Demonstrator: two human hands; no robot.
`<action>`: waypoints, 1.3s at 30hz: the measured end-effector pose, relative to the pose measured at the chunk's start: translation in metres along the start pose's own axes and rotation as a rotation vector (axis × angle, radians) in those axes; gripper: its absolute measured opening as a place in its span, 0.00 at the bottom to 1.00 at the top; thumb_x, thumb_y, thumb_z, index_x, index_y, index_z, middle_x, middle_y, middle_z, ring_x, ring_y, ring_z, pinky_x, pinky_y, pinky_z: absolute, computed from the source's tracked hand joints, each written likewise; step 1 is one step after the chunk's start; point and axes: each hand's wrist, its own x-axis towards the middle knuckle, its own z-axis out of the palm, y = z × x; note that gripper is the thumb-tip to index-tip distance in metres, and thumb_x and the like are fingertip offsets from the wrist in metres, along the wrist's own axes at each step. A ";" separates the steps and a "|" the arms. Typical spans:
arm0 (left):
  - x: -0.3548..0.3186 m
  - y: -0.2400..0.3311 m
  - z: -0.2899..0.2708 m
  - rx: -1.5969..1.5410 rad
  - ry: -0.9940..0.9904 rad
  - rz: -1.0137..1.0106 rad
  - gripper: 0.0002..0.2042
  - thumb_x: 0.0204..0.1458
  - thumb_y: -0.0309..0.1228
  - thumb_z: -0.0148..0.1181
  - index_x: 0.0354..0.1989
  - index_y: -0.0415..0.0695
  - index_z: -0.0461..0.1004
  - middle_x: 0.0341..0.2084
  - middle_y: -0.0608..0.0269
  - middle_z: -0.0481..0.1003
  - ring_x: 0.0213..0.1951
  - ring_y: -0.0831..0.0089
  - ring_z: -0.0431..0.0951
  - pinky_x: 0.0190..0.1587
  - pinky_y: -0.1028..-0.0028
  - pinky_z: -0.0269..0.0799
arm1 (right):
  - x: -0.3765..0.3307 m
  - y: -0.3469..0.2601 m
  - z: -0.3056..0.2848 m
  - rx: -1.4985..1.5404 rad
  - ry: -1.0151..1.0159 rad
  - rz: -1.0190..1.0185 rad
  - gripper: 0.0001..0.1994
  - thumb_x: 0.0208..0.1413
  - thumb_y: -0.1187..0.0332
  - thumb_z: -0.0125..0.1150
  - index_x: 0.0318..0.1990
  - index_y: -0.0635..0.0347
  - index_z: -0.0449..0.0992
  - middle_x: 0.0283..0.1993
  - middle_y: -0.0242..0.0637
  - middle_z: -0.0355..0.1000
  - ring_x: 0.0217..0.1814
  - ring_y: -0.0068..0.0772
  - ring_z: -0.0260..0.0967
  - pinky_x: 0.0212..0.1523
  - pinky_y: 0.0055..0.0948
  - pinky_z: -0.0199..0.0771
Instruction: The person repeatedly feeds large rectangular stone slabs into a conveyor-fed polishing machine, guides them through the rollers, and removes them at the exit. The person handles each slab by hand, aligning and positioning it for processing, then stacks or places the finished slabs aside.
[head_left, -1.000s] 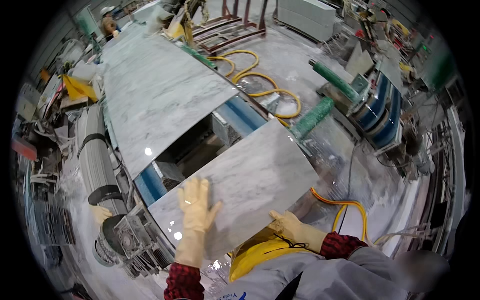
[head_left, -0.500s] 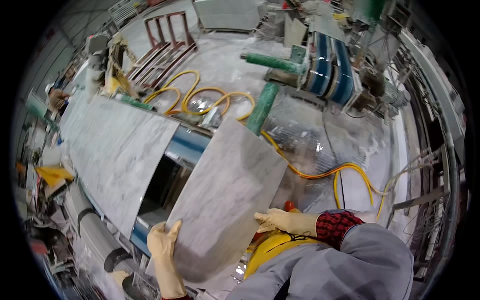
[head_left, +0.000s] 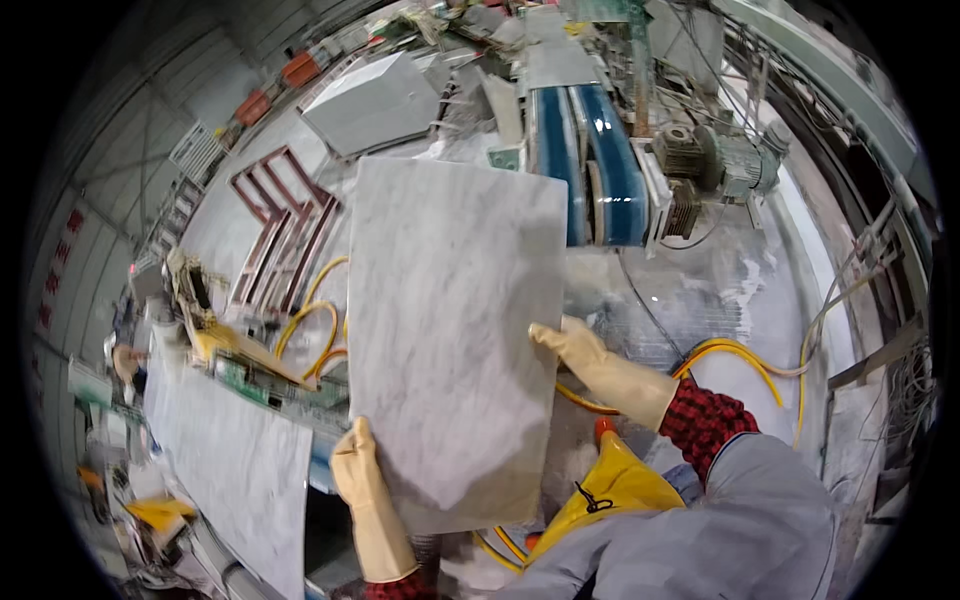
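A rectangular slab of white-grey veined marble (head_left: pixel 455 330) is held up in front of me between both hands. My left hand (head_left: pixel 357 465), in a cream rubber glove, grips its left edge near the lower corner, thumb on the face. On the opposite edge, about halfway along, my right hand (head_left: pixel 570 345) in a matching glove is closed, its fingers partly hidden behind the stone. Another marble slab (head_left: pixel 240 455) lies on the conveyor at the lower left. Beyond the held slab is a conveyor with two blue belts (head_left: pixel 610 170).
A yellow hose (head_left: pixel 730 350) loops over the wet floor. At the back left stand a dark red metal rack (head_left: pixel 285 235) and a big white block (head_left: pixel 375 105). Motors (head_left: pixel 720 160) sit beside the blue belts. Far left, a person (head_left: pixel 128 362) is near the conveyor.
The held slab has come away from the left conveyor and turned more upright in view. Both hands moved with it, and my view has swung right toward the blue belts.
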 end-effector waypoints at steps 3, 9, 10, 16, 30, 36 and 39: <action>0.024 0.020 0.114 -0.142 -0.019 0.009 0.30 0.65 0.53 0.54 0.38 0.30 0.81 0.23 0.64 0.75 0.27 0.74 0.68 0.35 0.70 0.67 | 0.043 -0.056 -0.071 0.016 0.102 -0.056 0.20 0.61 0.56 0.66 0.48 0.66 0.80 0.42 0.37 0.78 0.42 0.29 0.74 0.45 0.30 0.75; 0.000 0.075 0.257 -0.044 -0.248 -0.118 0.29 0.66 0.53 0.48 0.33 0.34 0.79 0.25 0.51 0.77 0.30 0.58 0.74 0.38 0.59 0.68 | 0.089 -0.081 -0.179 -0.217 0.484 0.141 0.27 0.59 0.54 0.67 0.51 0.74 0.75 0.48 0.41 0.78 0.52 0.32 0.75 0.53 0.29 0.72; -0.006 0.078 0.277 -0.085 -0.288 -0.003 0.29 0.66 0.53 0.48 0.34 0.34 0.80 0.25 0.51 0.78 0.30 0.59 0.75 0.38 0.59 0.68 | 0.116 -0.017 -0.230 -0.037 0.456 0.092 0.30 0.59 0.55 0.67 0.58 0.75 0.72 0.54 0.45 0.77 0.58 0.33 0.73 0.57 0.31 0.70; -0.007 0.133 0.306 0.190 -0.554 -0.289 0.32 0.64 0.56 0.47 0.53 0.36 0.80 0.42 0.51 0.83 0.43 0.60 0.80 0.49 0.63 0.71 | 0.131 0.038 -0.279 -0.078 0.530 0.334 0.34 0.59 0.54 0.67 0.65 0.71 0.68 0.61 0.47 0.74 0.62 0.36 0.71 0.61 0.34 0.70; 0.077 0.108 0.375 0.132 -0.736 0.106 0.28 0.67 0.52 0.37 0.51 0.43 0.78 0.48 0.41 0.78 0.51 0.42 0.76 0.54 0.52 0.69 | 0.159 0.007 -0.290 -0.030 0.554 0.383 0.34 0.60 0.48 0.64 0.66 0.64 0.69 0.63 0.49 0.72 0.65 0.40 0.68 0.61 0.41 0.69; 0.108 0.110 0.394 0.086 -0.788 0.100 0.29 0.66 0.54 0.38 0.51 0.41 0.77 0.47 0.41 0.78 0.52 0.43 0.76 0.55 0.56 0.69 | 0.059 -0.039 -0.222 0.103 0.444 0.446 0.27 0.63 0.52 0.62 0.62 0.63 0.72 0.47 0.40 0.78 0.46 0.33 0.75 0.45 0.31 0.73; 0.120 0.115 0.408 0.036 -0.831 0.032 0.29 0.65 0.54 0.40 0.50 0.41 0.78 0.46 0.41 0.78 0.52 0.43 0.76 0.55 0.56 0.69 | 0.007 0.006 -0.222 0.078 0.442 0.653 0.22 0.63 0.52 0.63 0.55 0.60 0.76 0.43 0.31 0.77 0.41 0.26 0.72 0.41 0.28 0.70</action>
